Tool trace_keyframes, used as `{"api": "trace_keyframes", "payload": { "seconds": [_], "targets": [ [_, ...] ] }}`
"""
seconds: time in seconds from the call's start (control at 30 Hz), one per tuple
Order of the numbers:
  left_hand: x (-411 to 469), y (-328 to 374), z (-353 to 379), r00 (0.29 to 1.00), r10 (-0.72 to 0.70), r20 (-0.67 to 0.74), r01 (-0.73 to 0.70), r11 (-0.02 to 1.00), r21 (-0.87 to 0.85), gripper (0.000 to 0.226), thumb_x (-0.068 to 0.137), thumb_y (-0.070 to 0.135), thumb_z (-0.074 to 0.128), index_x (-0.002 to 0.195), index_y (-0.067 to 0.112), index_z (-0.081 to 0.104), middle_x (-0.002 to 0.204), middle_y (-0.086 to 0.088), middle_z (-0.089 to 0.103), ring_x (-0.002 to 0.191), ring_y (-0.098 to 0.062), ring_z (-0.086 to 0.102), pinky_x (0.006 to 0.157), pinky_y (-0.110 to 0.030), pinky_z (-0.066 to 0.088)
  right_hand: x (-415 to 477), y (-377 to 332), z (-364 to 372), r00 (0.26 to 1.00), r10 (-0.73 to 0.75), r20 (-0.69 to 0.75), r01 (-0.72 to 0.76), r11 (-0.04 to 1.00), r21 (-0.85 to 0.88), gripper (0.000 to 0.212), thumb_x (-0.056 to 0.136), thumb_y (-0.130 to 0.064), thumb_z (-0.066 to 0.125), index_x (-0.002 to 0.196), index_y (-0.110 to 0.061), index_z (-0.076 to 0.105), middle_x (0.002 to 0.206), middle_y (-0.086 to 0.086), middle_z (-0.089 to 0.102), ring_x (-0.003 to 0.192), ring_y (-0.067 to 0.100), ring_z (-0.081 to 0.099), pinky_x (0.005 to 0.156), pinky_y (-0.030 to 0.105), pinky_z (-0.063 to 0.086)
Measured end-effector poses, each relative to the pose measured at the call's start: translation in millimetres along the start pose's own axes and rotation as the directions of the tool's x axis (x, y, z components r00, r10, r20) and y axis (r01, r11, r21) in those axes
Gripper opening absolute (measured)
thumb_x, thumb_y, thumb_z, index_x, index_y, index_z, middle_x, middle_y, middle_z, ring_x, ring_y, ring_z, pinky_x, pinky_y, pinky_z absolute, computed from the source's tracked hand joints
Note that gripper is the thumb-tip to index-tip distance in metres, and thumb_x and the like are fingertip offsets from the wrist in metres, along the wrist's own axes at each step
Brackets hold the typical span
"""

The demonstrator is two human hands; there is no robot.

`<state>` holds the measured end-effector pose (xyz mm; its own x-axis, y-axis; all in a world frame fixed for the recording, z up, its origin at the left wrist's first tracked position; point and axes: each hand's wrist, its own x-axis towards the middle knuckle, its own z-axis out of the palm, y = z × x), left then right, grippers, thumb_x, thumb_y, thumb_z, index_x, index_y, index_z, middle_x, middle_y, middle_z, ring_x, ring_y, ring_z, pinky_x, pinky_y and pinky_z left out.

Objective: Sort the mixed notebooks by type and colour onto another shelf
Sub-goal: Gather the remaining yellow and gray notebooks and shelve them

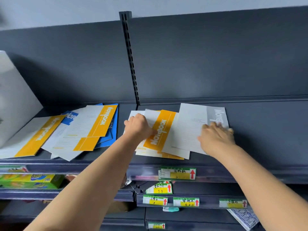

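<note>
Head view: nearest the camera, the lower shelves carry green and yellow price labels with red arrows clipped to their front rails. A green box lies on the lower shelf at the left. Two bare forearms reach up and away from the bottom of the picture to the shelf above the labels.

The left hand rests knuckles-up on the left side of a fanned pile in the right bay. Its fingers bend down onto a white cover. Their tips are hidden, so I cannot tell whether they grip or only press. Just beside it lies a yellow-banded notebook, its band printed "Notebook", overlapping other white and yellow covers beneath.

The right hand lies on the grey-banded notebook, which tops the right side of that pile. Its fingers are spread fairly wide and flat on the cover, slightly blurred, holding nothing.

In the left bay, well apart from the hands, a mixed heap of yellow-banded, blue-banded and plain blue notebooks lies loosely overlapped, some hanging over the front edge. A pale slanted panel leans at the far left.

Behind both bays rises the dark back panel, split by a slotted upright.
</note>
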<state>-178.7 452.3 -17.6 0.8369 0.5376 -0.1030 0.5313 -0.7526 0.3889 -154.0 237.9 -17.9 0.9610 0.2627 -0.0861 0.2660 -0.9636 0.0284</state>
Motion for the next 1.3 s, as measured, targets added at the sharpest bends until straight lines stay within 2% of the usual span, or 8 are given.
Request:
{"api": "trace_keyframes", "payload": {
  "seconds": [0.07,0.17,0.37,0.6,0.8,0.97,1.13,1.3],
  "targets": [
    [1.3,-3.1,5.1,0.997,-0.078,-0.023,0.079,0.996,0.027,0.089,0.074,0.059,0.072,0.137,0.006,0.038,0.136,-0.014,0.045,0.129,-0.036,0.036,0.1,-0.042,0.039,1.6,-19.7,1.9,0.968,-0.246,-0.055,0.252,0.954,0.162,0.05,0.101,-0.022,0.035,0.15,-0.024,0.026,0.158,0.003,0.019,0.147,0.027,0.01,0.115,0.052,0.02],
    [2.6,-10.6,8.0,0.986,-0.161,-0.04,0.163,0.986,0.047,0.097,0.07,0.072,0.065,0.138,0.008,0.038,0.138,-0.012,0.046,0.129,-0.035,0.038,0.102,-0.042,0.037,-1.7,-42.3,3.0,0.892,-0.453,-0.011,0.446,0.873,0.2,0.05,0.101,-0.044,0.033,0.15,-0.035,0.025,0.16,-0.006,0.018,0.148,0.022,0.009,0.117,0.049,0.016],
    [0.4,-11.0,0.3,0.987,-0.162,-0.017,0.162,0.987,0.017,0.087,0.068,0.062,0.074,0.129,0.006,0.047,0.124,-0.011,0.056,0.118,-0.03,0.051,0.097,-0.04,0.048,6.1,-8.7,14.2,0.944,-0.323,0.065,0.31,0.938,0.154,0.062,0.091,-0.068,0.031,0.148,-0.048,0.018,0.162,-0.004,0.009,0.148,0.03,0.004,0.117,0.055,0.012],
    [-7.0,12.1,-1.2,0.986,-0.163,0.047,0.168,0.972,-0.163,0.057,0.071,0.052,0.079,0.105,0.015,0.053,0.105,-0.006,0.061,0.104,-0.026,0.06,0.088,-0.036,0.052,8.8,1.1,4.8,0.905,-0.416,0.088,0.394,0.899,0.193,0.058,0.092,-0.059,0.045,0.145,-0.049,0.025,0.159,-0.014,0.014,0.148,0.022,-0.011,0.112,0.065,-0.004],
    [-17.4,37.0,9.9,0.987,-0.068,0.145,0.111,0.942,-0.317,0.057,0.066,0.035,0.087,0.106,0.014,0.052,0.1,-0.005,0.067,0.086,-0.022,0.069,0.074,-0.034,0.058,7.0,-5.3,7.9,0.889,-0.457,0.036,0.423,0.847,0.322,0.076,0.09,-0.051,0.055,0.152,-0.035,0.012,0.16,0.001,0.02,0.147,0.022,0.016,0.119,0.051,0.003],
    [-14.4,19.6,-11.3,0.99,-0.143,-0.014,0.123,0.893,-0.433,0.059,0.069,0.02,0.086,0.108,0.017,0.043,0.097,-0.004,0.06,0.085,-0.023,0.064,0.072,-0.037,0.057,9.7,-3.9,9.2,0.951,-0.31,-0.003,0.28,0.853,0.441,0.075,0.095,-0.049,0.049,0.152,-0.02,0.009,0.158,0.008,0.022,0.141,0.033,0.027,0.113,0.046,0.027],
    [-19.7,-12.1,-50.1,0.987,-0.156,-0.031,0.071,0.605,-0.793,0.053,0.075,0.009,0.08,0.113,0.015,0.043,0.107,-0.008,0.064,0.084,-0.024,0.068,0.067,-0.043,0.059,14.4,-23.3,-6.1,0.969,-0.248,-0.017,0.205,0.756,0.622,0.065,0.103,-0.035,0.034,0.154,-0.015,-0.001,0.16,0.008,0.015,0.145,0.026,0.022,0.114,0.039,0.026],
    [-33.6,-26.2,-49.0,0.987,-0.104,0.12,0.157,0.53,-0.833,0.05,0.083,0.011,0.074,0.124,0.015,0.045,0.108,-0.009,0.066,0.085,-0.024,0.069,0.057,-0.038,0.057,19.9,-64.1,-14.0,0.97,-0.23,-0.074,0.192,0.547,0.815,0.048,0.093,-0.027,0.054,0.136,-0.016,0.036,0.136,0.003,0.052,0.114,0.026,0.054,0.088,0.039,0.049]
  ]
}}
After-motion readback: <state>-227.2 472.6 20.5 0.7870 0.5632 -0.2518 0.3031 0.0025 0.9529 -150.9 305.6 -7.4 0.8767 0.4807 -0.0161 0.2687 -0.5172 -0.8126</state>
